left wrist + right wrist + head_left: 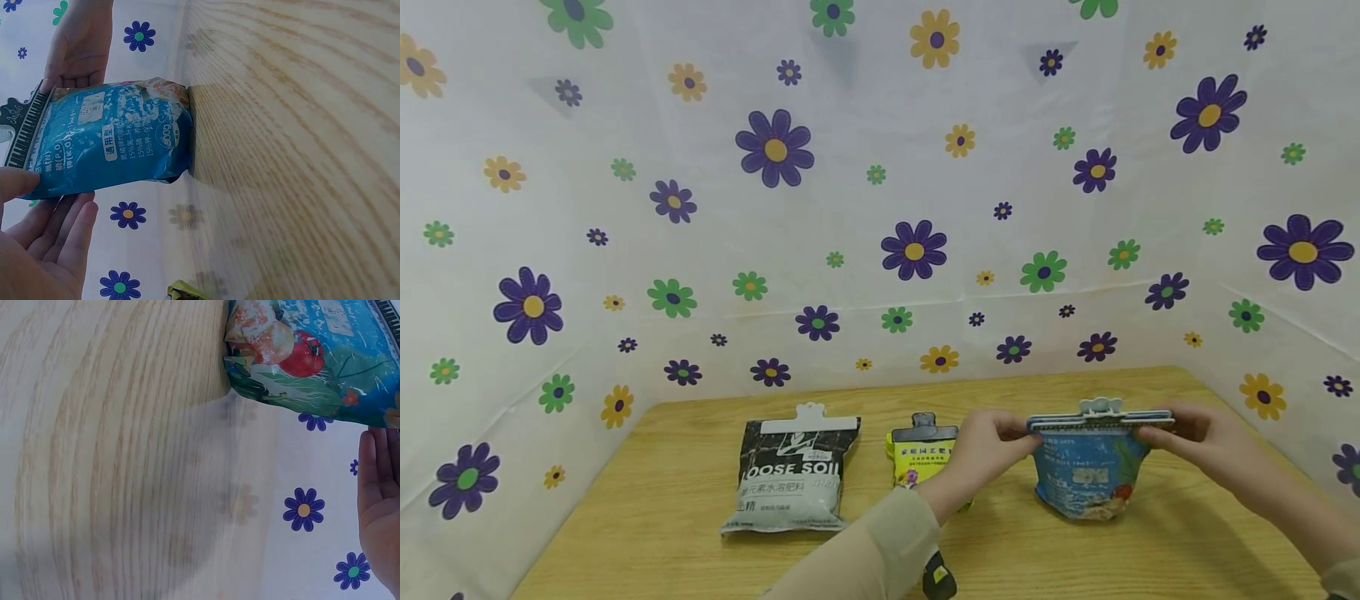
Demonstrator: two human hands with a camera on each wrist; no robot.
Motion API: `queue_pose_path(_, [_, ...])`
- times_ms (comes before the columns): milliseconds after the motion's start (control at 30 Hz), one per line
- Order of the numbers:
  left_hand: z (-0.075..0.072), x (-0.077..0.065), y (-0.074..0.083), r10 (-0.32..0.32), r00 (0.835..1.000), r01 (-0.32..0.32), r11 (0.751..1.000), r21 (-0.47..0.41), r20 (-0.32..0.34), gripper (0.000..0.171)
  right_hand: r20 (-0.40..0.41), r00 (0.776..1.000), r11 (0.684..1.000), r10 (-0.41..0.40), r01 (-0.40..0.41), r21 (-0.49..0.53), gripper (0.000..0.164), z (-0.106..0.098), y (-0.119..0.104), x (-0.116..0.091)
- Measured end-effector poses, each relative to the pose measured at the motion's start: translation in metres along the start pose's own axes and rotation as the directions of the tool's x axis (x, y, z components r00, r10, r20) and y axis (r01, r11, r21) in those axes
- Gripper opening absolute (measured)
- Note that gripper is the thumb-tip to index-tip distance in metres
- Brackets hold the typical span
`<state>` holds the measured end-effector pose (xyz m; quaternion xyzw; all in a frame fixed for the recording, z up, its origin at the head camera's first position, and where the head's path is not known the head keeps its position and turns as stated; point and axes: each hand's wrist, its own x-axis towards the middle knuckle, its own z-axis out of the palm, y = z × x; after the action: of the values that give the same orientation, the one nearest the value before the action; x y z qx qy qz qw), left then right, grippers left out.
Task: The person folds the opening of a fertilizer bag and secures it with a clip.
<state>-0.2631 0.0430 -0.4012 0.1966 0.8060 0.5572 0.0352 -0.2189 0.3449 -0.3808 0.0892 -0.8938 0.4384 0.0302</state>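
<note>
A blue bag (pixel 1082 479) with Chinese print and pictures of vegetables stands upright on the right of the table. Across its top runs a long, toothed bag clip (pixel 1101 410). My left hand (pixel 981 450) pinches the bag's left top corner at the end of the clip, thumb in front and fingers behind. At the opposite end, my right hand (pixel 1202 433) grips the other corner in the same way. The left wrist view shows the clip's dark teeth (pixel 28 128) lying across the bag's mouth. Only some right fingers (pixel 369 462) show in the right wrist view.
A black and grey "LOOSE SOIL" bag (pixel 790 479) with a white clip stands at the left. Between them is a yellow bag (pixel 917 462) with a dark clip, partly behind my left arm. A flowered white sheet (pixel 850 208) surrounds the wooden table (pixel 662 492).
</note>
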Motion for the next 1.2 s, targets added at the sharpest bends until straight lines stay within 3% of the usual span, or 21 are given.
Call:
queue_pose_path(500, [0.001,0.000,0.000,-0.018,1.000,0.018,1.000,-0.009,0.018,0.015,0.029,0.999,0.999,0.044,-0.045,0.017,0.044,0.005,0.007,-0.002])
queue_pose_path(933, [0.000,0.000,-0.006,-0.004,0.998,0.005,1.000,-0.018,0.057,0.018,0.005,1.000,0.999,0.010,-0.010,0.052,0.041,0.015,0.016,-0.004])
queue_pose_path(1200, [0.001,-0.002,-0.010,-0.029,0.997,0.031,0.999,-0.034,0.073,0.015,0.012,0.999,0.998,0.037,-0.038,0.056,0.041,0.015,0.016,-0.005])
